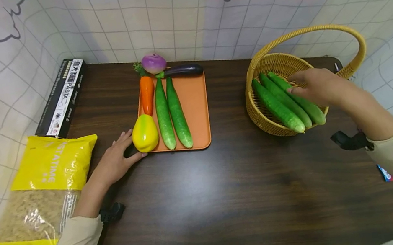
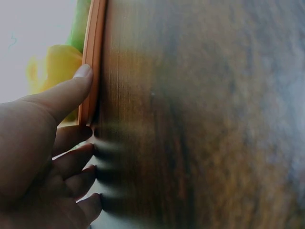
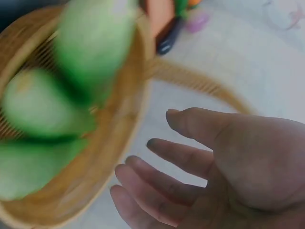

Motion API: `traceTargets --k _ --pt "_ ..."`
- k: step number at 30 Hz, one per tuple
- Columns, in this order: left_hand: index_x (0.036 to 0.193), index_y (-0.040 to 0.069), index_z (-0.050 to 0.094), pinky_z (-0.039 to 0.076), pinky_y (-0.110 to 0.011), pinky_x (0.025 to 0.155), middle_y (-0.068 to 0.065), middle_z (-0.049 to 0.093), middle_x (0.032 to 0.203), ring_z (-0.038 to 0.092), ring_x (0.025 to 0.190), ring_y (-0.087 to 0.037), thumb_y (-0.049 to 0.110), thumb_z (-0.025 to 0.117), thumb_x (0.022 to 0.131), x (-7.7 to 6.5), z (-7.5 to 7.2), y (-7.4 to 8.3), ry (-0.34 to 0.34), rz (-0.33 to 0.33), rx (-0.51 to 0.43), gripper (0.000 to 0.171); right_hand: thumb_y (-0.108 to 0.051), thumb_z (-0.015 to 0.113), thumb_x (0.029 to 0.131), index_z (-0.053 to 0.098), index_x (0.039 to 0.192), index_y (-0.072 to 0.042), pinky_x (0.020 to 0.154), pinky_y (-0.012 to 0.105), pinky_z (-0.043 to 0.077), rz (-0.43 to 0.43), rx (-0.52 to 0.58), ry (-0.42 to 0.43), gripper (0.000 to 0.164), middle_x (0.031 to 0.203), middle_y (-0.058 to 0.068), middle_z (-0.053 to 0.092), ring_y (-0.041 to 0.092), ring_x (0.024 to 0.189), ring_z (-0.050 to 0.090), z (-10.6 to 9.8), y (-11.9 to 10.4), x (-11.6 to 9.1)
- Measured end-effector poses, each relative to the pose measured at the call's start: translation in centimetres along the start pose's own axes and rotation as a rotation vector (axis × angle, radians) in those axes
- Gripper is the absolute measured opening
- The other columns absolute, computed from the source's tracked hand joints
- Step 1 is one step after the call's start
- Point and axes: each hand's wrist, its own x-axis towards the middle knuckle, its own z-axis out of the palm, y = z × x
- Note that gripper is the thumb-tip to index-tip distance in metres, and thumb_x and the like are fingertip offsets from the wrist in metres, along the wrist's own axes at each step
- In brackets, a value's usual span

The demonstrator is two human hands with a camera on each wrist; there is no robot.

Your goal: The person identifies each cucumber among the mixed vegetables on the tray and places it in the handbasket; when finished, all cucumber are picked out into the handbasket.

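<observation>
Left hand [image 1: 116, 160] lies at the near left corner of the orange tray [image 1: 197, 109], fingers loosely spread; in the left wrist view its thumb rests against the rim, and I see nothing gripped. Light pressure there seems best, enough to stop the tray sliding without tipping it. Just beyond the thumb sits the yellow fruit [image 1: 144, 133], at the tray's left edge; it looks ready to roll if nudged, so I'd keep those fingers quiet. Beside it, 2 tray cucumbers [image 1: 164, 116] lie side by side, with bare tray to their right.

Across the table, the right hand [image 1: 322, 86] hovers over the basket [image 1: 256, 113], fingers relaxed and parted, holding nothing; the right wrist view shows it apart from the 3 basket cucumbers [image 1: 286, 102]. Their ends poke over the near rim. I'd judge the rightmost, nearest the palm, easiest to take: close around its middle, lift straight up, and stay clear of the tall handle [image 1: 314, 28].

Farther back, the carrot [image 1: 147, 96], eggplant [image 1: 184, 71] and purple onion [image 1: 154, 63] crowd together, best left unbumped.
</observation>
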Motion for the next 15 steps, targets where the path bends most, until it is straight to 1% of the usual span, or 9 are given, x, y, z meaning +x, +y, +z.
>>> traceTargets --k 4,7,9,12,15 --pt "0.157 0.01 0.034 0.008 -0.057 0.118 -0.012 0.019 0.164 0.009 0.151 -0.032 0.049 0.064 0.096 0.0 0.0 0.2 0.003 -0.002 -0.002 0.078 -0.037 0.049 0.106 0.046 0.146 0.001 0.091 0.059 0.046 -0.073 0.055 0.041 0.055 0.13 0.027 0.058 0.044 0.117 0.055 -0.2 -3.5 -1.1" --pt "0.157 0.009 0.034 0.008 -0.057 0.118 -0.013 0.019 0.164 0.009 0.151 -0.033 0.049 0.064 0.096 -0.1 0.0 0.3 0.001 -0.006 -0.004 0.079 -0.037 0.052 0.105 0.049 0.145 -0.003 0.089 0.055 0.049 -0.124 0.091 0.054 0.053 0.129 0.02 0.058 0.035 0.112 0.059 0.1 -6.2 -1.5" --pt "0.157 0.009 0.034 0.008 -0.057 0.118 -0.013 0.019 0.164 0.009 0.151 -0.033 0.049 0.064 0.096 -0.1 -0.1 0.3 0.0 -0.007 -0.003 0.079 -0.038 0.052 0.105 0.049 0.146 -0.006 0.087 0.051 0.049 -0.155 0.108 0.063 0.053 0.128 0.016 0.058 0.029 0.108 0.059 0.5 -7.9 -1.5" --pt "0.156 0.008 0.034 0.008 -0.057 0.119 -0.013 0.02 0.164 0.009 0.151 -0.033 0.048 0.064 0.096 -0.1 -0.1 0.3 0.001 -0.004 0.0 0.078 -0.041 0.053 0.104 0.046 0.149 -0.01 0.086 0.046 0.05 -0.189 0.158 0.086 0.055 0.124 0.01 0.059 0.024 0.105 0.058 1.3 -10.4 -0.8" --pt "0.156 0.008 0.034 0.008 -0.057 0.119 -0.013 0.02 0.164 0.009 0.151 -0.033 0.048 0.064 0.096 0.0 0.0 0.3 -0.002 0.0 0.0 0.078 -0.042 0.053 0.103 0.042 0.152 -0.014 0.087 0.042 0.05 -0.211 0.214 0.098 0.057 0.119 0.004 0.06 0.021 0.104 0.058 2.6 -12.7 0.7"
